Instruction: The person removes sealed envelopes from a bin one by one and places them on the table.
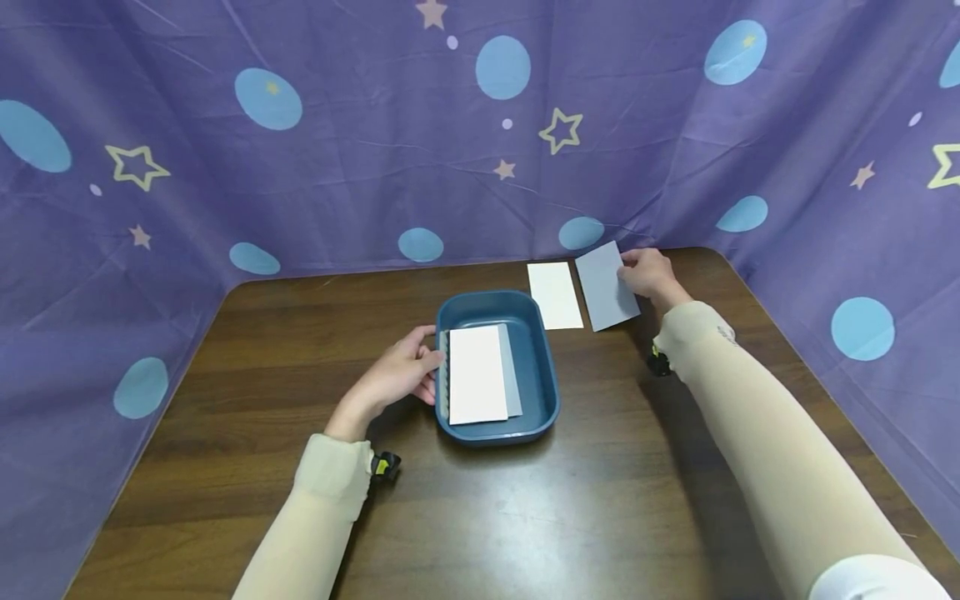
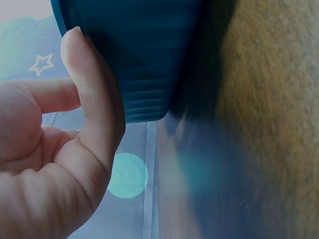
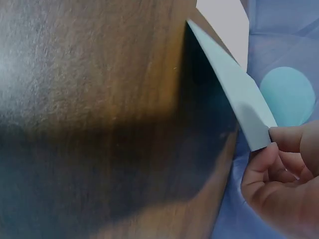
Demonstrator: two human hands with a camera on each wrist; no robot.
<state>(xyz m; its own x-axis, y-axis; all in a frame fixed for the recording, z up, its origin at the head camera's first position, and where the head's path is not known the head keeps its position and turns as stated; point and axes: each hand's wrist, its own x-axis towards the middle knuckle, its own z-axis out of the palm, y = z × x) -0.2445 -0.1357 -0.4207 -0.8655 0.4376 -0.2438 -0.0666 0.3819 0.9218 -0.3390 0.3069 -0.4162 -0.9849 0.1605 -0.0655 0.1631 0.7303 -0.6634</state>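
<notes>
My left hand point(image 1: 405, 367) holds the left rim of a blue rectangular plastic tray point(image 1: 487, 435), which stands on the table; its ribbed outer wall point(image 2: 149, 74) fills the upper left wrist view. Inside the tray lies a white card point(image 1: 477, 375), overlapping a light grey-blue card point(image 1: 513, 379). A grey strip with a notched edge point(image 1: 444, 375) shows along the tray's left side. At the back right, my right hand point(image 1: 651, 275) pinches a grey-blue card point(image 1: 606, 287) by its right edge between thumb and finger. That card is tilted and casts a shadow on the wood.
Left of the held card, another white card point(image 1: 555, 296) lies flat near the table's back edge. The brown wooden table point(image 1: 247, 400) meets a purple curtain point(image 1: 360, 183) with stars and blue ovals along its back and sides.
</notes>
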